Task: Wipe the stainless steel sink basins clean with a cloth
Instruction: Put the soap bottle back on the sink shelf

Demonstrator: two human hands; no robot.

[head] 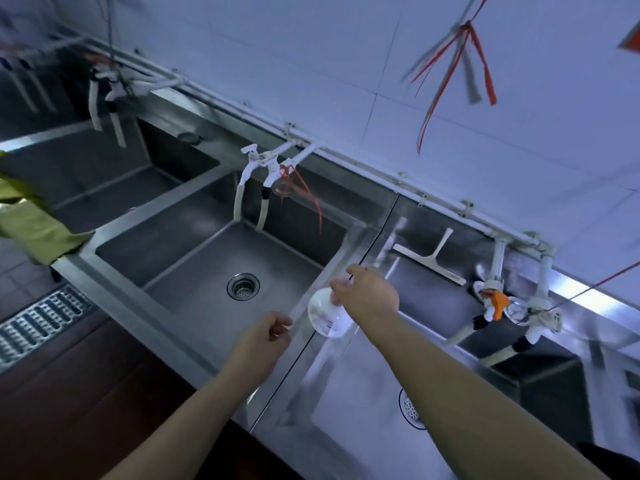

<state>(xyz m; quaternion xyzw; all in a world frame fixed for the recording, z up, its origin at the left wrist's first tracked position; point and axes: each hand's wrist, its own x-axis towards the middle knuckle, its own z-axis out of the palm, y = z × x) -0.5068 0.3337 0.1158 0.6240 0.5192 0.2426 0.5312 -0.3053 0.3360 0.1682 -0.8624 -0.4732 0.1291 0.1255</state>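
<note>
steel sink unit (pixel 138 306) has a white squeegee (pixel 431 259) lying on its ledge, just beyond the right hand's fingers (pixel 341 289)

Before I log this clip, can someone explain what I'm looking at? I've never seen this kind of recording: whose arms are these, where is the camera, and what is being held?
There is no machine here. One wide-angle camera sits on a person's head and looks forward and down, so the two bare arms are that person's own.

The surface is a row of stainless steel sinks. The middle basin has a round drain; white taps with hoses hang over it. A white squeegee leans at the back of the right basin.

The right hand has its fingers around the top of a white spray bottle on the divider between the basins. The left hand is loosely curled and seems to hold nothing. A yellow-green cloth hangs at the left edge, untouched.
</note>
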